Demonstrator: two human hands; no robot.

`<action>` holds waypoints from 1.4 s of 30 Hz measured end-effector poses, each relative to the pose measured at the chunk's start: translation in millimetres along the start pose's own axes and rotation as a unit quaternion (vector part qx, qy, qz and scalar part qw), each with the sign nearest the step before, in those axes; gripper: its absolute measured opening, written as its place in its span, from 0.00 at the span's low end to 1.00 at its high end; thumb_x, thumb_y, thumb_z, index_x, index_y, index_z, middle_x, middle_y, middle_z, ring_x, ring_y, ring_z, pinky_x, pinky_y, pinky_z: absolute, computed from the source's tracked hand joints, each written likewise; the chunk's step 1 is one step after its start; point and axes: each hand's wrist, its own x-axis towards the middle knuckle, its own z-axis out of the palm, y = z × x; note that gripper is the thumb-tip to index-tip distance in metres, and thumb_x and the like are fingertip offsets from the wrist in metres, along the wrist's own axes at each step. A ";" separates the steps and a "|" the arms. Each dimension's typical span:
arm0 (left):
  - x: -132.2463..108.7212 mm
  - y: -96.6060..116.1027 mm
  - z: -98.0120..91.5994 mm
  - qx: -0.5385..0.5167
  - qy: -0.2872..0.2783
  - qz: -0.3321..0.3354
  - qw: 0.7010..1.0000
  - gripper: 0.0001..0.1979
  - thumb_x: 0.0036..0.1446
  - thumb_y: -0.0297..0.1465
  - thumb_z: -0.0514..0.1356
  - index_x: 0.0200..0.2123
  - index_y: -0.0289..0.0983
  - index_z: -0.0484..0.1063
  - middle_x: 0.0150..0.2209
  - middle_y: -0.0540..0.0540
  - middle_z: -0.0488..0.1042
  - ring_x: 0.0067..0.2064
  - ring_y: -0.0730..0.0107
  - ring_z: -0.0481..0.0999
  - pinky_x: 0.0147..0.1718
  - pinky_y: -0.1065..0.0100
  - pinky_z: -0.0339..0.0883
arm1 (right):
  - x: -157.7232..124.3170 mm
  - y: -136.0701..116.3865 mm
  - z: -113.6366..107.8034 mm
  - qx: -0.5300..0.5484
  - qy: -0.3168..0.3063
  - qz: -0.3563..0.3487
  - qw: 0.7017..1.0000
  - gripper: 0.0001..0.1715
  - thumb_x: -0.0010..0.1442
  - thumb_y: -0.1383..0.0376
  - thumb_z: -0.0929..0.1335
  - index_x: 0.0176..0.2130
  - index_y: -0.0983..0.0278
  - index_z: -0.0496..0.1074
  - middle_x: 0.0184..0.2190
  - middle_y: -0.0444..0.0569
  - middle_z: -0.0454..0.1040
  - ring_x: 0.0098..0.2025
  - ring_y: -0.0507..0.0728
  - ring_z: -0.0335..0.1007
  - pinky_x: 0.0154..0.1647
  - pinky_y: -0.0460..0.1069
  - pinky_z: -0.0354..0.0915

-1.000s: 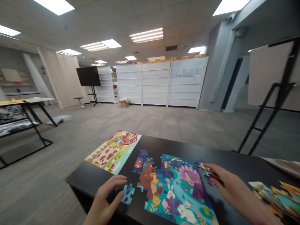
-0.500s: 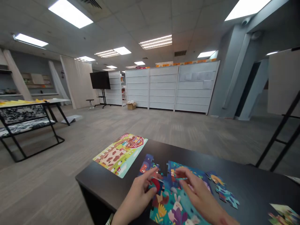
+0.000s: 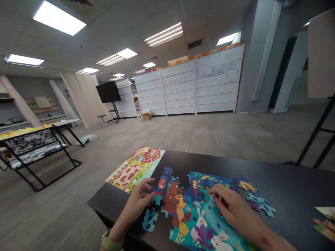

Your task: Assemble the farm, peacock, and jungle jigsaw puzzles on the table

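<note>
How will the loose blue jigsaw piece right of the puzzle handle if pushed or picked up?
The loose blue jigsaw piece looks like thin pressed card, so probably stiff and light. Lying flat on the dark tabletop, it would likely slide rather than roll or tip. Its low edge may be awkward to pinch.

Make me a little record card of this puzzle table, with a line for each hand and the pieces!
Left hand: fingertips touching the jigsaw puzzle's left side
Right hand: on the puzzle; cannot tell if it holds a piece
Jigsaw puzzle: colourful, rabbits, a gap near the top
Loose pieces: two lying to its right, one near the left hand
Farm picture sheet: lying left of the puzzle
Black table: under everything
</note>
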 end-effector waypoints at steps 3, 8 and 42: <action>-0.9 -1.9 1.3 0.057 -0.043 -0.025 0.997 0.25 0.55 0.46 0.66 0.48 0.35 0.74 0.34 0.49 0.72 0.26 0.71 0.71 0.24 0.72 0.63 | -1.4 2.2 0.5 0.010 0.000 -0.002 1.000 0.16 0.70 0.61 0.58 0.41 0.59 0.73 0.42 0.50 0.77 0.43 0.60 0.74 0.46 0.55 0.69; 0.0 3.6 3.4 0.242 -0.020 0.041 0.969 0.16 0.58 0.40 0.64 0.42 0.35 0.80 0.27 0.48 0.73 0.30 0.64 0.72 0.30 0.69 0.62 | -1.6 1.7 -0.8 0.006 -0.018 -0.016 1.000 0.17 0.70 0.63 0.57 0.40 0.60 0.72 0.40 0.50 0.75 0.42 0.59 0.73 0.45 0.55 0.67; -75.6 -6.0 -30.1 0.358 -0.071 0.279 0.888 0.16 0.63 0.43 0.64 0.53 0.49 0.75 0.54 0.42 0.75 0.54 0.54 0.75 0.52 0.59 0.73 | -3.1 -4.4 4.0 0.004 -0.043 -0.007 0.999 0.17 0.70 0.63 0.56 0.42 0.60 0.72 0.44 0.52 0.74 0.47 0.61 0.72 0.51 0.57 0.67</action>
